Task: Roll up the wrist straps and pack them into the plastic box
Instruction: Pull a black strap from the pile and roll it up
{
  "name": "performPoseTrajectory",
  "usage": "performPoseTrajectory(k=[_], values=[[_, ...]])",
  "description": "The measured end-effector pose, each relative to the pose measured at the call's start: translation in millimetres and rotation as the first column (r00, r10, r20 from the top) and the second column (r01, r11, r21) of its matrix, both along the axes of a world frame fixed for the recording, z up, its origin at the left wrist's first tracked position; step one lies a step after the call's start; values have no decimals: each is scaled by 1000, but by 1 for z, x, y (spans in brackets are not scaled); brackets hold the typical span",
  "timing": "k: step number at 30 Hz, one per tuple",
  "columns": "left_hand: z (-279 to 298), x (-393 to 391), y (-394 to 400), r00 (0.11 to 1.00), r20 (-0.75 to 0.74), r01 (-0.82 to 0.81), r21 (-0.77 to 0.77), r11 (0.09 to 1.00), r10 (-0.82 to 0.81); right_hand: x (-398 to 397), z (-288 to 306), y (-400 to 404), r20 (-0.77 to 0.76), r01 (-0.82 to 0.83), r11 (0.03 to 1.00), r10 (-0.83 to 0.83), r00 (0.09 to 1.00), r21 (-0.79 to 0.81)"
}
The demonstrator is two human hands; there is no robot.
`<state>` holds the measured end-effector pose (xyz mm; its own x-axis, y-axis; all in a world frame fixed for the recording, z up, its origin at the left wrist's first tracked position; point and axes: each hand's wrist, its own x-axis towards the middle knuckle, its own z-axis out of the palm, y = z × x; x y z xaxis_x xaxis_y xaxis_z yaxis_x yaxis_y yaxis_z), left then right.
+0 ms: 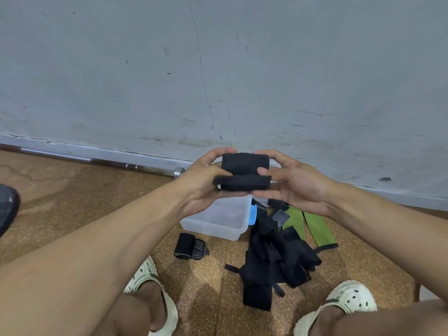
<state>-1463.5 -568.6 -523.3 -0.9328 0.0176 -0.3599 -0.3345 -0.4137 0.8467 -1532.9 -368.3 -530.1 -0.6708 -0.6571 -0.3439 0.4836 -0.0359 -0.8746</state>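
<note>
A rolled black strap (244, 172) was held up in the air by the left hand (206, 187) and the right hand (294, 185), fingers curled round its ends, above the clear plastic box (218, 220) on the floor.

The person's forearms were bare, without sleeves, and the feet wore cream perforated foam clogs (155, 282) with dark strap rivets.
</note>
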Motion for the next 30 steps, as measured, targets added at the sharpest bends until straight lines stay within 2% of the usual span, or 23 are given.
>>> performPoseTrajectory(k=[7, 13, 16, 20, 22, 25, 27, 30], values=[[5, 0, 1, 996, 87, -38, 29, 999, 35, 1, -4, -1, -192, 94, 995, -90, 977, 14], [4, 1, 0, 978, 205, -38, 21, 999, 33, 5, -4, 0, -388, 76, 992, -32, 921, 98], [3, 1, -2, 985, 173, -18, 16, 1000, 15, 4, -2, 0, -359, 77, 993, -39, 933, 93], [2, -2, -5, 998, 62, -15, 8, 1000, 15, 1, 2, -3, -181, 102, 994, -94, 979, 34], [1, -2, -5, 1000, 5, -2, -32, 999, 2, 0, 0, -3, -100, 41, 998, -35, 994, 56], [-2, -1, -3, 999, -33, 31, -124, 992, -36, 2, -3, -4, -114, -79, 992, 90, 989, 98], [-3, 1, -2, 999, -22, 42, -134, 990, -46, 1, -2, -4, -141, -31, 995, 44, 989, 97], [-5, 3, -1, 997, 6, 74, -50, 996, -74, 1, 0, -3, -237, 15, 993, 13, 971, 115]])
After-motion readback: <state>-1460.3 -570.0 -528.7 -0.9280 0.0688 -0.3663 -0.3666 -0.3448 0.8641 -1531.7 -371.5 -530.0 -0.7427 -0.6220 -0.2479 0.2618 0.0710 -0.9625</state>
